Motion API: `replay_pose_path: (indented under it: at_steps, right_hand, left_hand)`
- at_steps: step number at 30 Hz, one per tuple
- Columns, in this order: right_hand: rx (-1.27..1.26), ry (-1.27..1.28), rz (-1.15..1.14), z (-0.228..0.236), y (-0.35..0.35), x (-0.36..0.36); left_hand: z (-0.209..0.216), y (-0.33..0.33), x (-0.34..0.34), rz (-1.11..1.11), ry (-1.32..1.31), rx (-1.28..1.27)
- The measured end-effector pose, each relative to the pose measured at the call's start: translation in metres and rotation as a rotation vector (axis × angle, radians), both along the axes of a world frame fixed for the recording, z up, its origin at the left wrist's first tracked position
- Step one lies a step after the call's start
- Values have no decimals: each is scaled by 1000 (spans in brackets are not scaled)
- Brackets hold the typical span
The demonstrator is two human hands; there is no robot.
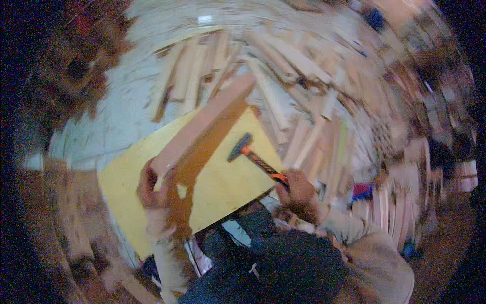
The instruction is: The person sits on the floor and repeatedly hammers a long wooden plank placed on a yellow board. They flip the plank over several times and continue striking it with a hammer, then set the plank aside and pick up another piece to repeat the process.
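Note:
A long reddish-brown wooden beam point(207, 119) lies slantwise over a yellow board point(230, 180), its far end reaching past the board's edge. My left hand point(156, 185) is closed at the beam's near end, thumb and fingers curled together against the wood. A small bright spot shows by the fingertips, too blurred to name. My right hand point(299, 191) grips a hammer point(260, 163) by the end of its black and orange handle. The dark hammer head is above the board, right of the beam and apart from it.
Loose wooden strips point(190, 76) lie on the pale floor point(129, 96) beyond the board. More wooden pieces point(309, 144) are scattered to the right, with a stack of strips point(387, 213) farther right. My dark-clothed lap is at the board's near edge. Motion blurs the surroundings.

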State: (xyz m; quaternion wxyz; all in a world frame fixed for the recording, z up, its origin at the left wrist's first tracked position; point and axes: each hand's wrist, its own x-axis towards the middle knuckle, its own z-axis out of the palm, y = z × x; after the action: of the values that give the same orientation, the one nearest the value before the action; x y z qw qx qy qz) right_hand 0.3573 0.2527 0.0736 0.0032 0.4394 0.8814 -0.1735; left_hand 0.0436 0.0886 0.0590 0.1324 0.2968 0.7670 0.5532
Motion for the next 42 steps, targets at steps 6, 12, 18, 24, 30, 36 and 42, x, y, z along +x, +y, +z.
replay_pose_path:
  at_steps: [6,12,18,24,30,36,42]
  right_hand:
    - [552,438,436,29,24,15]
    - [549,256,246,24,31,124]
    - [798,-228,-702,116,63,357]
    - [1220,-518,-350,131,55,401]
    - [-14,414,-120,111,59,89]
    - [-123,407,971,165,-17,-82]
    - [-124,262,1196,183,-61,-141]
  left_hand:
    - [81,22,55,-313,-143,-40]
    - [77,58,106,-760,-183,1]
    - [54,29,80,-697,-378,-11]
    - [45,16,72,-582,-353,-106]
    - [50,25,88,-565,-466,-101]
    - [61,27,85,-526,-528,-89]
    - [35,-29,43,-411,-577,-6]
